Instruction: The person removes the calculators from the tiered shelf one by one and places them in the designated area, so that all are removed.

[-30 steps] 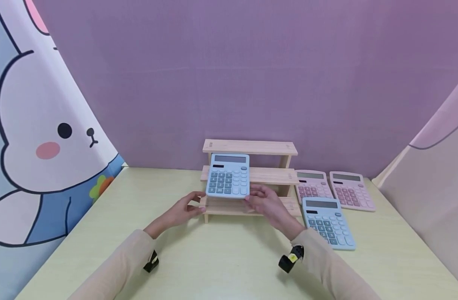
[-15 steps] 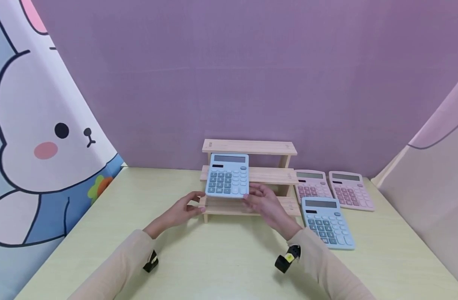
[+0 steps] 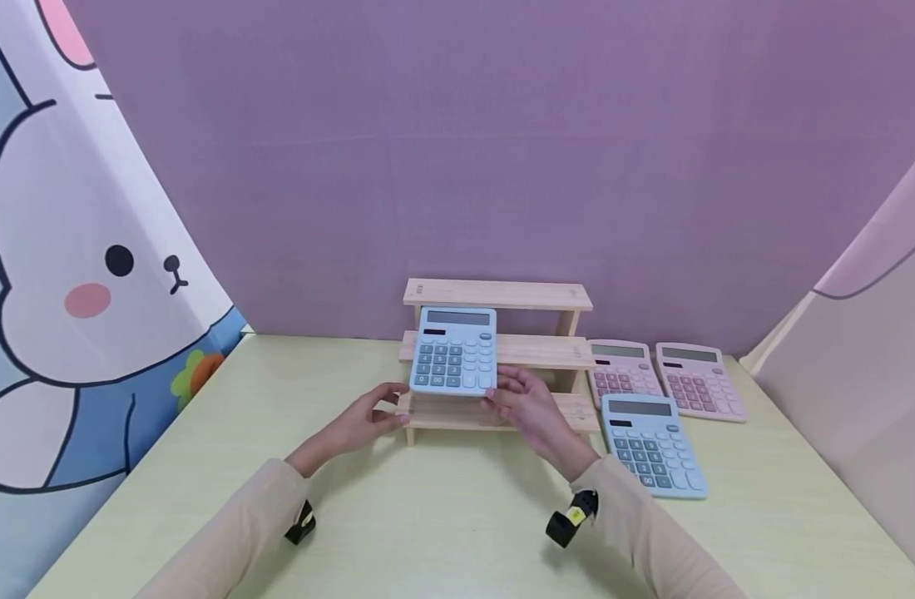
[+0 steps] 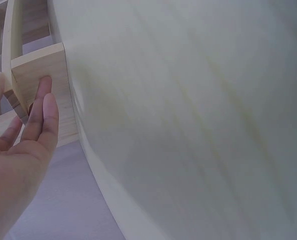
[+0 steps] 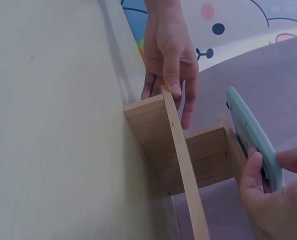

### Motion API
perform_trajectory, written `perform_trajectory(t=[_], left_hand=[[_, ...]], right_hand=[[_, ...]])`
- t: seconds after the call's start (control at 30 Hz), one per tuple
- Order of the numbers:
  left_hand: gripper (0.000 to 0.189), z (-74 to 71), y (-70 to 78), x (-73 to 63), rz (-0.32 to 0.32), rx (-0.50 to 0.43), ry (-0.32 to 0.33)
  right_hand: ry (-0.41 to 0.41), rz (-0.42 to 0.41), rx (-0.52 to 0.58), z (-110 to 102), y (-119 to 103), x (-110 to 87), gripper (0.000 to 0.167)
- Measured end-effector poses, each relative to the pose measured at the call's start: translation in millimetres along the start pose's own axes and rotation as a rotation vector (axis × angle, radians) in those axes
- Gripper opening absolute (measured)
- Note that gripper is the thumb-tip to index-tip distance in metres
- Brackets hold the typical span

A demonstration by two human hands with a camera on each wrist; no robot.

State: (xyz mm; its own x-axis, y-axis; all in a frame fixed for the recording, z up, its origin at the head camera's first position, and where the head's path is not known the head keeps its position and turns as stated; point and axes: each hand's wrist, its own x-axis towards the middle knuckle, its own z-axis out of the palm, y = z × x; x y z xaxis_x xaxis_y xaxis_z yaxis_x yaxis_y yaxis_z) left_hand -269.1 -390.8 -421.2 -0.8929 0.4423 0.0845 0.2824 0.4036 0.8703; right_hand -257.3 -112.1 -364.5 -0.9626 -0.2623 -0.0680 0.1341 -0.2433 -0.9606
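Note:
A light blue calculator [image 3: 454,351] leans back, tilted, in front of the middle tier of a three-tier wooden stand [image 3: 502,293]. My right hand [image 3: 532,412] pinches its lower right corner; in the right wrist view, a thumb and fingers lie on opposite faces of the calculator [image 5: 253,135]. At the stand's left end, my left hand [image 3: 363,418] holds the lowest shelf. The left wrist view has that hand [image 4: 23,155] with the thumb at the shelf edge and fingertips against the wooden side leg [image 4: 53,90]. Whether the calculator's lower edge rests on wood, I cannot tell.
To the right of the stand lie two pink calculators, one [image 3: 624,366] partly covered and the other [image 3: 700,381] beside it. A second blue calculator [image 3: 652,445] lies in front of them, near my right forearm. A purple cloth [image 3: 457,166] hangs behind the table [image 3: 427,532].
The calculator and both hands stay almost still. My right wrist shifts slightly to the left, and the head view turns a little.

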Motion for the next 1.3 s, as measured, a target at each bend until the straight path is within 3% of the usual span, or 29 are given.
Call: perform_trajectory(t=[1.03,1.3], left_hand=[[0.058,0.4,0.3,0.8,-0.015,-0.028,-0.004],[0.059,0.3,0.3,-0.4,0.007,-0.016,-0.004]], right_hand=[[0.022,0.005,0.029,-3.0,1.7,-7.7,0.052],[0.018,-0.003,0.032,-3.4,3.8,-8.8,0.054]])
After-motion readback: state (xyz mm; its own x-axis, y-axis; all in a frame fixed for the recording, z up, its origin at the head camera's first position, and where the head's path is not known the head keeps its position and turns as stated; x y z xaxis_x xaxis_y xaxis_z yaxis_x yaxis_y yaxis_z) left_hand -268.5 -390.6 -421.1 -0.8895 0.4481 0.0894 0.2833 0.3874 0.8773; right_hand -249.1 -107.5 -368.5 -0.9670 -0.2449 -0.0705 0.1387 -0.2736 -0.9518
